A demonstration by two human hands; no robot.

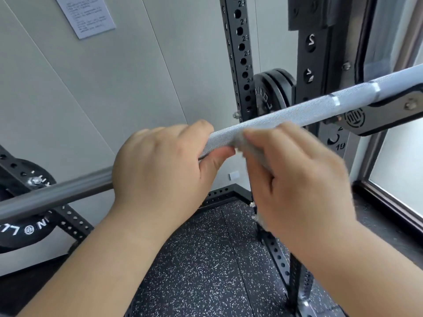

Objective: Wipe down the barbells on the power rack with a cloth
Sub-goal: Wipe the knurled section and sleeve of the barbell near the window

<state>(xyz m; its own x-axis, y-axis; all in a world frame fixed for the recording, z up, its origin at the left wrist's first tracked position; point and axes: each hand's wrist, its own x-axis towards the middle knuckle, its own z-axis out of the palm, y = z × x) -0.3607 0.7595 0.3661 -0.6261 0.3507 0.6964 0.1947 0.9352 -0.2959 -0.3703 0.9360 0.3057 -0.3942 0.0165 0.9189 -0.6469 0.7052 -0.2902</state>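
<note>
Barbell crosses the frame from lower left to upper right, seated on the power rack. Left hand clamps it; right hand pinches the grey cloth against it (centre frame). Recommend wrapping fully, pressing firmly, stroking outward.

1. Soft, even daylight comes from the frosted window at the right, the brightest area.
2. The barbell gleams pale near the window and dulls to grey at its left end.
3. Shadows are faint, and the speckled floor is the darkest part.
4. Motion blur smears the right hand and the cloth it pinches. The left hand, gripping the barbell, looks sharper.
5. Wide-angle distortion tilts the rack upright.
6. The print on the wall notice is too soft to read.
</note>
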